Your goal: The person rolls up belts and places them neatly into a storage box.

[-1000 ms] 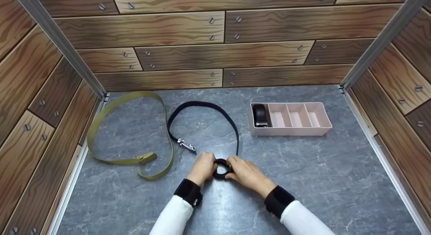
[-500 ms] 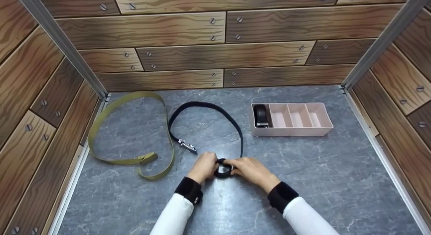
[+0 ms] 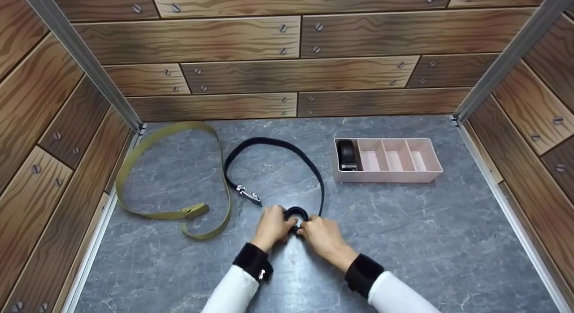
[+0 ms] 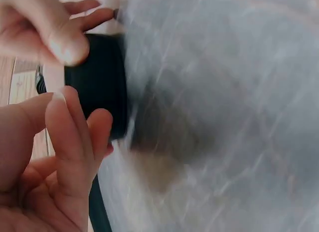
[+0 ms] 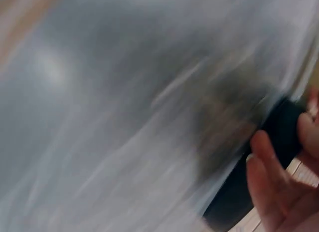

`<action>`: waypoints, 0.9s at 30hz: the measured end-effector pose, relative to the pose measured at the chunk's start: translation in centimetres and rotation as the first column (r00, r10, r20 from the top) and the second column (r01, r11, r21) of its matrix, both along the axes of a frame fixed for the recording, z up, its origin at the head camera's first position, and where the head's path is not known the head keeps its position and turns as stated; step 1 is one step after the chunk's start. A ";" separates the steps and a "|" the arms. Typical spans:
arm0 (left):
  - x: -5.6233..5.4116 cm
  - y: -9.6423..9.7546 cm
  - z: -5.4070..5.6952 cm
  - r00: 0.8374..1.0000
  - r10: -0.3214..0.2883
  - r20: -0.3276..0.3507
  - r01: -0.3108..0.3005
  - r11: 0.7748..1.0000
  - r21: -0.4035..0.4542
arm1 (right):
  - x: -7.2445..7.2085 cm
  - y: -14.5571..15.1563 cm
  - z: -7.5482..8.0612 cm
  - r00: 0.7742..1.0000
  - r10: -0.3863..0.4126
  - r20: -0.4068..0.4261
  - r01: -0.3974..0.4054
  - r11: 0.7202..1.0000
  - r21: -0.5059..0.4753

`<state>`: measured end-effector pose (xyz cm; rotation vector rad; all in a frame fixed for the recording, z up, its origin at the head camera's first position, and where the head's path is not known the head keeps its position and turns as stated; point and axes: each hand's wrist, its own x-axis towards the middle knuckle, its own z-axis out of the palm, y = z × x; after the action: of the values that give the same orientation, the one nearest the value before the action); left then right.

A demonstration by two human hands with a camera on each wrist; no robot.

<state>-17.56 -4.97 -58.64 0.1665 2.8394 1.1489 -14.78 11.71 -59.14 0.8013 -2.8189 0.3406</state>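
Observation:
A black belt (image 3: 282,143) lies in an open arc in the head view, its silver buckle (image 3: 248,194) on the table and its other end wound into a small coil (image 3: 296,210). My left hand (image 3: 271,227) holds the coil's left side, with the thumb at its near inner edge. On the coil's near right, my right hand (image 3: 326,239) pinches the band. Fingers of both hands press the coiled strap (image 4: 97,75) in the left wrist view. The right wrist view is blurred, with my right hand (image 5: 281,187) at the dark strap (image 5: 232,204).
An olive webbing belt (image 3: 128,169) lies loosely looped at the left. A pink divided tray (image 3: 388,176) stands at the back right, with a rolled dark belt (image 3: 346,154) in its leftmost compartment. Wood-patterned walls (image 3: 237,39) enclose the grey tabletop (image 3: 426,245).
My right hand shifted right along the strap, then came back left to the coil's near side. My left thumb moved to the coil's inner edge. The coil turned slightly.

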 end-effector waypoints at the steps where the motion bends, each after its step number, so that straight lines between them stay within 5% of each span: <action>1: 0.1 0.1 -0.1 1.000 0.009 -0.005 -0.009 1.000 -0.005 | 0.2 -0.2 0.0 1.000 -0.007 -0.003 0.007 1.000 -0.004; 5: -0.1 0.2 -0.2 0.997 -0.019 -0.070 0.014 0.997 -0.072 | 0.1 0.1 -0.1 0.999 0.052 0.012 -0.051 0.998 -0.040; 11: -1.2 -0.6 0.1 0.961 -0.261 -0.087 0.233 0.942 -0.243 | -1.3 2.0 0.6 0.969 0.210 0.130 -0.213 0.977 0.014; 14: -1.5 -0.8 0.1 0.943 -0.322 -0.084 0.288 0.916 -0.278 | -1.7 2.4 0.8 0.957 0.248 0.148 -0.256 0.966 0.040; 22: -0.7 -0.7 -0.4 0.993 -0.109 -0.039 0.104 0.988 -0.117 | -1.3 1.0 0.1 0.987 0.161 0.030 -0.162 0.984 0.066; 27: -0.5 -0.8 -0.3 0.991 -0.099 -0.089 0.088 0.988 -0.127 | -1.3 0.5 0.3 0.988 0.137 0.068 -0.139 0.989 0.039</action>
<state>-18.04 -5.79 -58.98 0.3518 2.9383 0.9700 -16.08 12.17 -58.81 1.0160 -2.8465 0.3319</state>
